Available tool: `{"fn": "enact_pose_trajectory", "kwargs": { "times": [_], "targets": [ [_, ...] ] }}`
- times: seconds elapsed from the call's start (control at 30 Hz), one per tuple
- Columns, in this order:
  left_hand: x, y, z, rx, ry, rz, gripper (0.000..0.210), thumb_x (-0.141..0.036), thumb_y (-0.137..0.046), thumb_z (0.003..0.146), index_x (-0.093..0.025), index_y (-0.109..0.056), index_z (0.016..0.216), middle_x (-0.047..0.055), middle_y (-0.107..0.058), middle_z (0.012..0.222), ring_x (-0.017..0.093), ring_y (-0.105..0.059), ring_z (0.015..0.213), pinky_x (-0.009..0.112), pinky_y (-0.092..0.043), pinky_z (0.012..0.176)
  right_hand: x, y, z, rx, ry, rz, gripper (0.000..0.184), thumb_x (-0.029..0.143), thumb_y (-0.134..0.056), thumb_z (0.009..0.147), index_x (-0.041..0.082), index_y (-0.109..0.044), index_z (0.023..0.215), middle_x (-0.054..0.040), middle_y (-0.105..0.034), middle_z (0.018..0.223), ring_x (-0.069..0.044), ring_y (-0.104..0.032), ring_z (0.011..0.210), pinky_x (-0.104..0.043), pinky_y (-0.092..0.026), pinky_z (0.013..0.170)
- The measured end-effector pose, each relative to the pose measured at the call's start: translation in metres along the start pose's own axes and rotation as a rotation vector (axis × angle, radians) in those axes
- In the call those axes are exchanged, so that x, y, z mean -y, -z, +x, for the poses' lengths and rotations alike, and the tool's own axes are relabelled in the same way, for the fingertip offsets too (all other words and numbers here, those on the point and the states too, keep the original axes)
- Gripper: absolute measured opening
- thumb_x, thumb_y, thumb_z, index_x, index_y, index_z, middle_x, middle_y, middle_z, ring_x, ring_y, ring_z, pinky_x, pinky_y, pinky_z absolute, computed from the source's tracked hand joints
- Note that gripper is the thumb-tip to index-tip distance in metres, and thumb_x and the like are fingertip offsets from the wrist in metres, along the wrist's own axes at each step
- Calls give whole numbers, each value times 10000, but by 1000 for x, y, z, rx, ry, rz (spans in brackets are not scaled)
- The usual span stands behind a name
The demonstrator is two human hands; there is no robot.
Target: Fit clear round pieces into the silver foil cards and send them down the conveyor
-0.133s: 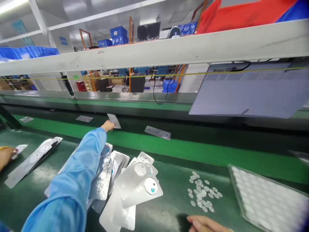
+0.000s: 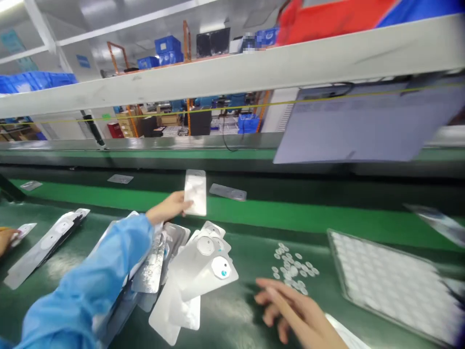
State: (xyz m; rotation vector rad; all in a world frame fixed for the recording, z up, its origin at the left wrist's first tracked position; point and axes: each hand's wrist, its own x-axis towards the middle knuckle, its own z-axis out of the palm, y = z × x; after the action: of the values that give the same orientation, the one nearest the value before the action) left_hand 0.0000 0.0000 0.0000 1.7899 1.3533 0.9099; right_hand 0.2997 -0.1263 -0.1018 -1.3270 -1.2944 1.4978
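Note:
My left hand (image 2: 169, 207), at the end of a blue sleeve, pinches the edge of a thin silver plate (image 2: 196, 191). The plate is held up over the green strip at the back. Below the forearm lie overlapping silver plates (image 2: 191, 271), some with a round white disc and a small blue mark. At the lower right, my right hand (image 2: 290, 310) hovers with fingers apart and nothing visible in them. Just beyond its fingertips are scattered small translucent round pieces (image 2: 290, 266). A white sheet (image 2: 345, 332) shows partly behind this hand.
A tray of white round pieces (image 2: 385, 281) lies at right. Several flat plates rest along the back strip, one (image 2: 228, 192) beside the held plate. Another person's hand (image 2: 6, 240) is at far left near a plate stack (image 2: 47, 245). A white beam (image 2: 218, 70) crosses overhead.
My left hand has moved right, and the plate in it has turned to show its broad face. My right hand has come further into view, towards the small round pieces.

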Motion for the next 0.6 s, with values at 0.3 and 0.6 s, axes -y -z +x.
{"fn": "enact_pose_trajectory", "kwargs": {
  "times": [0.3, 0.6],
  "targets": [
    [15, -130, -119, 326, 188, -608, 585, -406, -844, 831, -155, -610, 1306, 158, -726, 1279, 292, -723, 1131, 406, -578, 980, 0, -29, -20, 149, 177, -1, 514, 670, -586, 983, 173, -574, 851, 43, -488, 615, -87, -425, 501, -206, -340, 450],
    [15, -164, -128, 307, 241, -691, 419, -460, -822, 832, -147, -742, 1099, 128, -786, 1158, 302, -741, 1078, 419, -557, 1010, -31, -24, -51, 199, 134, 18, 413, 583, -545, 1035, 185, -582, 933, 66, -442, 600, -93, -388, 482, -221, -302, 463]
  ]
}}
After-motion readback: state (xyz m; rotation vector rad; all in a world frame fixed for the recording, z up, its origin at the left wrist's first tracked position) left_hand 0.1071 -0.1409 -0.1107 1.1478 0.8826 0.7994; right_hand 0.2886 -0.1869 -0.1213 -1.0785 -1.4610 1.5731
